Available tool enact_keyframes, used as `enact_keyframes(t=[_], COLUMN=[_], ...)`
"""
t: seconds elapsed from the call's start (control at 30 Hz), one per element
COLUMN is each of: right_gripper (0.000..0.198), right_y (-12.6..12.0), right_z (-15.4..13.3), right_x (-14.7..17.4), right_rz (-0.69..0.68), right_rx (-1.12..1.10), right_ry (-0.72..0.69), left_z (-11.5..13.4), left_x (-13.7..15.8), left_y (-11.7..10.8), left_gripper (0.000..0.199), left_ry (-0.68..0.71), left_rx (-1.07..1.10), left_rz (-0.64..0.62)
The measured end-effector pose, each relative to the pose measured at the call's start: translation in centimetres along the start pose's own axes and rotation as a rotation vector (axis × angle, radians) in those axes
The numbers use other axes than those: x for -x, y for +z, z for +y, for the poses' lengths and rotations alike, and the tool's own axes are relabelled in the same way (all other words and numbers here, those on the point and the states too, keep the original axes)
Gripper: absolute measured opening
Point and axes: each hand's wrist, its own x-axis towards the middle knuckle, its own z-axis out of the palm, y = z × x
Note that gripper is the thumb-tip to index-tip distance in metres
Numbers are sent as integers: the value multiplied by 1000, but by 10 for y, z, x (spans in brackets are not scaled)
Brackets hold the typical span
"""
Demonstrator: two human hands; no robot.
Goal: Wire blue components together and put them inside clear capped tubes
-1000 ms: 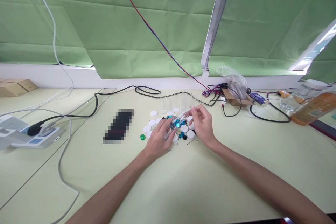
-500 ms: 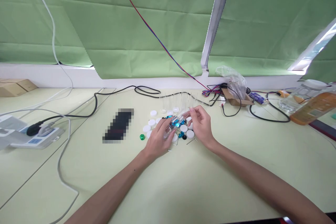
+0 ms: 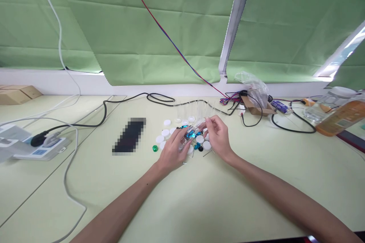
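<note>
Over a cluster of small parts, my left hand [image 3: 172, 151] is closed around a clear tube [image 3: 195, 128], which lies tilted between my hands with shiny blue seen in or behind it. My right hand [image 3: 218, 136] has its fingers pinched at the tube's upper right end; whether a small part is also between them I cannot tell. Around and below my hands lie several white round caps [image 3: 207, 145], blue pieces [image 3: 197, 146], a black piece [image 3: 200, 149] and thin metal rods [image 3: 207, 153]. A green piece [image 3: 154, 148] sits left of my left hand. Several clear tubes [image 3: 185, 112] stand just behind.
A pixelated dark rectangle [image 3: 129, 136] lies to the left. Farther left are a power strip [image 3: 54, 150] and cables. At back right stand a small cardboard box [image 3: 256, 111] with a plastic bag [image 3: 253, 87], a circuit board [image 3: 279, 106] and an orange bottle [image 3: 342, 117].
The whole view has shifted very slightly. My hands stay in nearly the same place, with the clear tube turned a little between them.
</note>
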Motion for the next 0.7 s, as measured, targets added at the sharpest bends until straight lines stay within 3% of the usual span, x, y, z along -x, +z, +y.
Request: enact_keyframes(t=[0.7], right_gripper=[33], right_y=[1], right_z=[1], right_x=[3], right_rz=[-17], right_rx=[-15], right_ry=[21], left_z=[0], left_x=[0], left_y=[-1], left_gripper=[46], left_ry=[20], left_rx=[-24], left_rz=[0])
